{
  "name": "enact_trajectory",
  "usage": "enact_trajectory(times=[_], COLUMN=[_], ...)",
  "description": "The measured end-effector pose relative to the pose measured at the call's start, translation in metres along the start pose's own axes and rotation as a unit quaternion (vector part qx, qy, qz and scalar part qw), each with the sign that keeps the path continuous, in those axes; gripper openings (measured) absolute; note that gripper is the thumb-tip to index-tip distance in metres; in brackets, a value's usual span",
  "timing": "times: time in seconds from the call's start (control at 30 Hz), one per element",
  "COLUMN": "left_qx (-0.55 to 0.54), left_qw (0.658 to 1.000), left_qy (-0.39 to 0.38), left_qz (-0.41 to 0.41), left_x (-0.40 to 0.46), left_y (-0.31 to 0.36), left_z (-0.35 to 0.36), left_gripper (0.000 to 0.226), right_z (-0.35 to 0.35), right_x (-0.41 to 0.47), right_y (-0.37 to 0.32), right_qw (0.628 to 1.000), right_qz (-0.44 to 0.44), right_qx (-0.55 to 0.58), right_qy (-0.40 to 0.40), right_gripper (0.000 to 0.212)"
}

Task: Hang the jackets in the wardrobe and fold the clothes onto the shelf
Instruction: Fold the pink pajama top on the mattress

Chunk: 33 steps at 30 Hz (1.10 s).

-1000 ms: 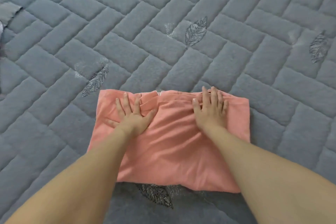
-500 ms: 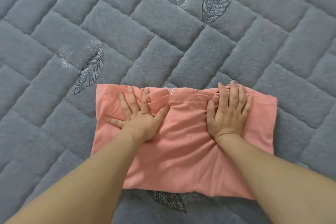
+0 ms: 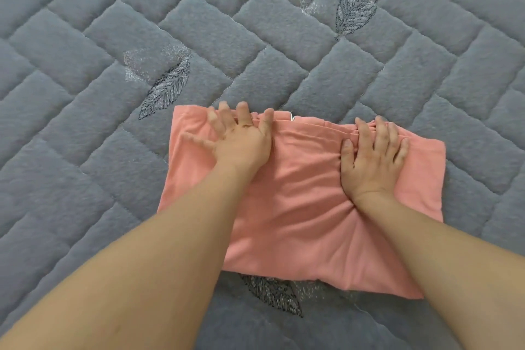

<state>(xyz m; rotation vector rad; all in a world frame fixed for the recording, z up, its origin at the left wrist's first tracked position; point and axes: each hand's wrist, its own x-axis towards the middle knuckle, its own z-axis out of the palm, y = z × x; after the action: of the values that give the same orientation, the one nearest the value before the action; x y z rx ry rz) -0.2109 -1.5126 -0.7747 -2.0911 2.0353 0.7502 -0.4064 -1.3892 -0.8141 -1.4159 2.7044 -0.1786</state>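
Note:
A salmon-pink garment (image 3: 298, 207) lies folded into a rough rectangle on the grey quilted bedspread (image 3: 255, 37). My left hand (image 3: 241, 142) presses flat on its upper left part, fingers spread and slightly blurred, reaching the far folded edge. My right hand (image 3: 372, 159) lies flat on the upper right part, fingers apart, with creases bunched under the palm. Neither hand grips the cloth. A small white label shows at the far edge between the hands. My forearms cover the garment's near corners.
The bedspread has a brick-like quilted pattern with embroidered dark leaves: one leaf (image 3: 167, 91) left of the garment, another leaf (image 3: 355, 6) at the upper right, a third leaf (image 3: 272, 293) by the near edge. No wardrobe or shelf is in view.
The camera has moved closer and the garment now sits more to the right. My left hand slid up toward the far folded edge; my right hand stays pressed on the right side.

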Motion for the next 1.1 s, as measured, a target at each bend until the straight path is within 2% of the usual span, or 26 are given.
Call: enact_trajectory(times=[0.07,0.17,0.23,0.3,0.37,0.43,0.57,0.63,0.73,0.77,0.87,0.9,1.03,1.1], left_qx=[-0.008,-0.080,-0.119,-0.186,-0.323,-0.392,-0.460,-0.517,-0.569,-0.575,-0.578,-0.579,-0.585,-0.586], left_qw=[0.999,0.988,0.979,0.972,0.936,0.906,0.864,0.823,0.781,0.778,0.778,0.779,0.783,0.790], left_qy=[0.034,0.073,0.053,0.007,-0.049,-0.090,-0.136,-0.161,-0.175,-0.175,-0.169,-0.159,-0.087,-0.045], left_qz=[0.000,-0.110,-0.157,-0.143,-0.128,-0.130,-0.151,-0.173,-0.187,-0.183,-0.178,-0.181,-0.191,-0.172], left_x=[0.000,-0.021,-0.044,-0.066,-0.079,-0.081,-0.091,-0.103,-0.119,-0.124,-0.138,-0.142,-0.158,-0.172], left_y=[-0.018,-0.066,-0.103,-0.132,-0.148,-0.154,-0.156,-0.162,-0.181,-0.191,-0.226,-0.241,-0.310,-0.345], left_z=[-0.016,-0.033,-0.036,-0.037,-0.037,-0.034,-0.026,-0.024,-0.027,-0.031,-0.062,-0.079,-0.177,-0.242], left_gripper=[0.080,0.080,0.072,0.055,0.037,0.021,0.022,0.025,0.024,0.023,0.022,0.022,0.021,0.023], right_z=[-0.006,-0.020,-0.031,-0.038,-0.040,-0.040,-0.037,-0.038,-0.044,-0.046,-0.060,-0.067,-0.112,-0.149], right_x=[0.001,0.006,0.013,0.021,0.028,0.029,0.014,0.002,-0.018,-0.028,-0.063,-0.075,-0.110,-0.125], right_y=[-0.001,-0.017,-0.053,-0.105,-0.161,-0.205,-0.237,-0.239,-0.250,-0.257,-0.294,-0.312,-0.409,-0.463], right_qw=[1.000,0.998,0.993,0.975,0.948,0.932,0.930,0.930,0.914,0.904,0.891,0.887,0.871,0.858], right_qz=[0.005,0.024,-0.025,-0.134,-0.224,-0.246,-0.224,-0.224,-0.208,-0.192,-0.149,-0.139,-0.083,-0.075], right_qx=[-0.017,0.019,0.065,0.074,0.045,0.012,-0.016,-0.043,-0.007,0.028,0.085,0.107,0.238,0.302], right_qy=[-0.021,-0.057,-0.094,-0.159,-0.223,-0.268,-0.292,-0.289,-0.349,-0.380,-0.421,-0.428,-0.421,-0.409], right_gripper=[0.062,0.070,0.074,0.076,0.080,0.076,0.048,0.035,0.030,0.030,0.049,0.046,0.012,0.005])
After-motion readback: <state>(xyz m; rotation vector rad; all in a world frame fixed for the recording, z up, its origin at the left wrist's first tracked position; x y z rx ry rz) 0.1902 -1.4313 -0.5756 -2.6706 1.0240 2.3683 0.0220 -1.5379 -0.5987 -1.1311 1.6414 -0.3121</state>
